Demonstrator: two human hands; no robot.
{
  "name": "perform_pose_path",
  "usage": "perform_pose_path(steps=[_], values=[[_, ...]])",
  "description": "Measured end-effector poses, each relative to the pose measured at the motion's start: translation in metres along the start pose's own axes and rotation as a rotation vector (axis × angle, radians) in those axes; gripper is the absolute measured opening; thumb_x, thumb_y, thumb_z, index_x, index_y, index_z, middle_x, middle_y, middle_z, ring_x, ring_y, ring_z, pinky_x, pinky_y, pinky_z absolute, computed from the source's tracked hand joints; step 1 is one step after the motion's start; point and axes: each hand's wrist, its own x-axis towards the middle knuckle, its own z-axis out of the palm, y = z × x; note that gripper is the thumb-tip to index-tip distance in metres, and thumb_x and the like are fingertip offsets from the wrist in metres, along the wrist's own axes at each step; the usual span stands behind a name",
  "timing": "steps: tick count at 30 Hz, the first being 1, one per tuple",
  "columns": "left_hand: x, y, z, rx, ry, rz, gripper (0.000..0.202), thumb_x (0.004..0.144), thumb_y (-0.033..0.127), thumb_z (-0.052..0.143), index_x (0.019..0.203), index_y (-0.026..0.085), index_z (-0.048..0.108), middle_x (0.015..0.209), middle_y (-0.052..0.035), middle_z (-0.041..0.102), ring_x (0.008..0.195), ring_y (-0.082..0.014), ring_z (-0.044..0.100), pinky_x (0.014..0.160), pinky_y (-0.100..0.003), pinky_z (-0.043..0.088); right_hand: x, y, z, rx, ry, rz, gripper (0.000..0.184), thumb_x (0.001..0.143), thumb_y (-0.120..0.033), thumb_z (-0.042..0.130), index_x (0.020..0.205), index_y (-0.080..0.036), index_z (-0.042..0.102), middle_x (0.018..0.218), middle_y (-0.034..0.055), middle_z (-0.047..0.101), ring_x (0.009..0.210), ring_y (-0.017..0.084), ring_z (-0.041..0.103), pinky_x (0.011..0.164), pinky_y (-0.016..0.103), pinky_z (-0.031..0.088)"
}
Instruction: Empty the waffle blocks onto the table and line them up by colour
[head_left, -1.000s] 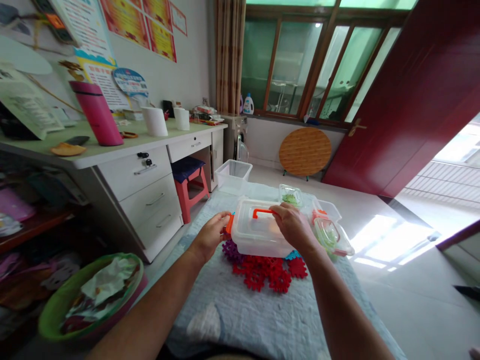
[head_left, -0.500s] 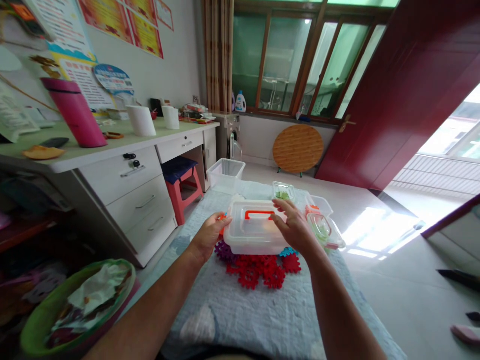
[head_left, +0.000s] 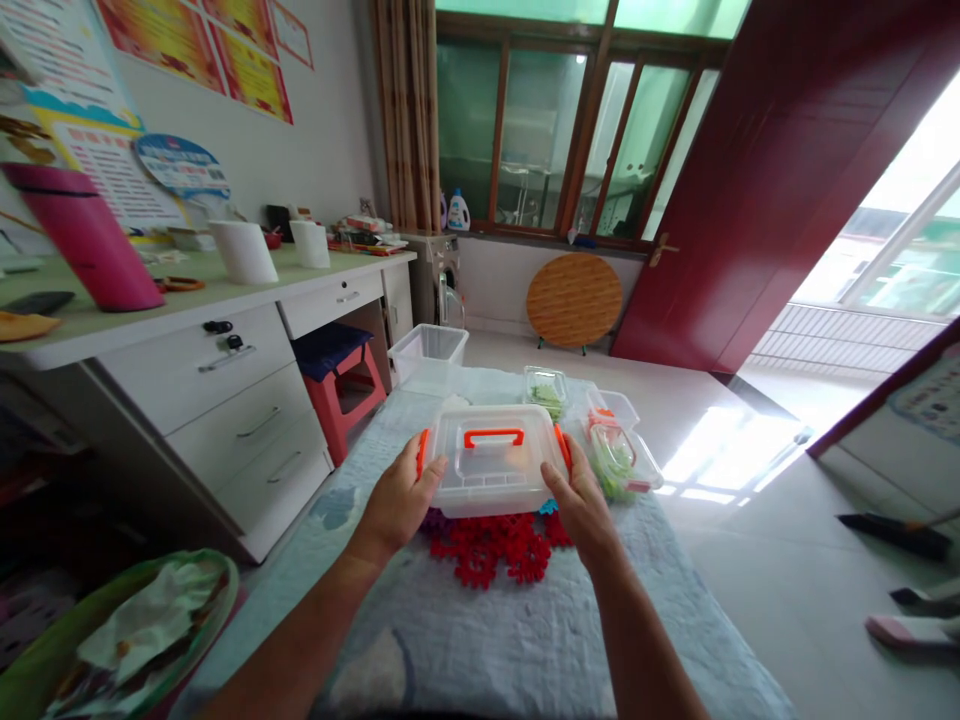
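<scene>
A clear plastic storage box (head_left: 491, 482) with a lid and an orange carrying handle (head_left: 493, 437) is held between my two hands. My left hand (head_left: 401, 490) grips its left end by the orange latch (head_left: 423, 452). On the opposite end, my right hand (head_left: 585, 495) closes round the other orange latch (head_left: 562, 449), thumb on the box's front corner. Red gear-shaped toy pieces (head_left: 491, 550) lie on the cloth just below and in front of the box, with some purple and blue ones partly hidden by it.
Behind, an uncovered clear bin (head_left: 429, 360) stands at the cloth's far left. Small clear boxes with green pieces (head_left: 545, 398) sit at the back right, beside a lidded container (head_left: 621, 462). A desk (head_left: 247, 400) flanks the left, with a waste basket (head_left: 127, 640) nearer me.
My right hand has come down from above the lid to the box's right end and taken hold there. Both orange latches now show, and the view has turned slightly right.
</scene>
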Motion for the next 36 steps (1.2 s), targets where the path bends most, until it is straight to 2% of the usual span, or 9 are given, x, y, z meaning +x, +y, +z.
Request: perform_pose_path(steps=[3, 7, 10, 13, 17, 20, 25, 31, 36], values=[[0.0, 0.005, 0.0, 0.18, -0.026, 0.012, 0.056, 0.082, 0.042, 0.058, 0.131, 0.016, 0.054, 0.129, -0.0178, 0.063, 0.124, -0.0374, 0.054, 0.103, -0.044, 0.039, -0.001, 0.001, 0.003, -0.225, 0.041, -0.061, 0.064, 0.092, -0.05, 0.042, 0.146, -0.015, 0.039, 0.146, 0.0146, 0.047, 0.14, 0.027, 0.036, 0.116, 0.047, 0.029], [0.0, 0.008, 0.002, 0.3, -0.037, 0.021, 0.058, 0.084, 0.037, 0.052, 0.134, 0.008, 0.05, 0.135, -0.0245, 0.057, 0.127, -0.0396, 0.052, 0.104, -0.046, 0.037, -0.004, -0.005, 0.002, -0.371, -0.031, -0.143, 0.063, 0.096, -0.047, 0.038, 0.149, -0.015, 0.033, 0.153, 0.0169, 0.037, 0.142, 0.027, 0.033, 0.116, 0.05, 0.028], [0.003, 0.006, 0.001, 0.262, -0.022, 0.012, 0.056, 0.081, 0.037, 0.058, 0.13, 0.01, 0.054, 0.134, -0.0232, 0.059, 0.129, -0.0392, 0.05, 0.105, -0.045, 0.036, -0.003, -0.01, -0.001, -0.421, -0.061, -0.141, 0.066, 0.094, -0.05, 0.043, 0.149, -0.015, 0.033, 0.153, 0.0186, 0.037, 0.142, 0.029, 0.034, 0.115, 0.052, 0.028], [0.008, 0.002, -0.005, 0.064, -0.064, -0.05, 0.055, 0.077, 0.045, 0.065, 0.124, 0.018, 0.057, 0.118, -0.016, 0.069, 0.114, -0.0358, 0.061, 0.092, -0.04, 0.046, 0.0, -0.01, -0.008, -0.36, -0.1, -0.134, 0.065, 0.093, -0.053, 0.045, 0.147, -0.019, 0.037, 0.151, 0.0158, 0.04, 0.141, 0.029, 0.035, 0.115, 0.052, 0.029], [0.02, -0.004, -0.016, -0.317, -0.223, -0.317, 0.046, 0.073, 0.053, 0.069, 0.102, 0.018, 0.061, 0.078, -0.0047, 0.07, 0.067, -0.0218, 0.066, 0.059, -0.03, 0.05, 0.01, 0.005, -0.019, -0.155, -0.098, -0.057, 0.061, 0.093, -0.057, 0.04, 0.141, -0.02, 0.046, 0.143, 0.0134, 0.051, 0.131, 0.028, 0.048, 0.106, 0.048, 0.042], [0.029, -0.007, -0.022, -0.485, -0.345, -0.42, 0.037, 0.066, 0.041, 0.079, 0.088, 0.016, 0.063, 0.075, -0.0033, 0.069, 0.06, -0.016, 0.064, 0.059, -0.027, 0.05, 0.02, 0.028, -0.025, -0.027, 0.021, 0.012, 0.059, 0.091, -0.059, 0.041, 0.132, -0.019, 0.054, 0.131, 0.0142, 0.06, 0.116, 0.029, 0.059, 0.093, 0.045, 0.051], [0.041, -0.01, -0.028, -0.725, -0.547, -0.481, 0.029, 0.064, 0.027, 0.079, 0.089, 0.015, 0.071, 0.082, -0.0077, 0.073, 0.07, -0.0191, 0.068, 0.068, -0.029, 0.053, 0.027, 0.066, -0.027, 0.031, 0.225, 0.045, 0.049, 0.088, -0.056, 0.047, 0.115, -0.018, 0.062, 0.115, 0.0128, 0.066, 0.096, 0.026, 0.065, 0.079, 0.042, 0.055], [0.074, 0.008, -0.017, -0.933, -0.364, -0.407, 0.029, 0.069, 0.019, 0.076, 0.098, 0.017, 0.07, 0.09, -0.0059, 0.074, 0.074, -0.0168, 0.067, 0.069, -0.028, 0.056, 0.018, 0.078, -0.021, 0.006, 0.258, 0.067, 0.046, 0.086, -0.054, 0.049, 0.111, -0.017, 0.062, 0.107, 0.0118, 0.069, 0.094, 0.027, 0.065, 0.079, 0.042, 0.053], [0.119, 0.038, 0.022, -1.059, -0.182, -0.343, 0.019, 0.07, 0.011, 0.074, 0.085, 0.017, 0.066, 0.077, -0.0012, 0.07, 0.067, -0.012, 0.062, 0.068, -0.025, 0.055, 0.012, 0.08, -0.014, -0.044, 0.22, 0.06, 0.045, 0.085, -0.054, 0.051, 0.107, -0.016, 0.065, 0.103, 0.0112, 0.07, 0.094, 0.028, 0.065, 0.084, 0.044, 0.051]])
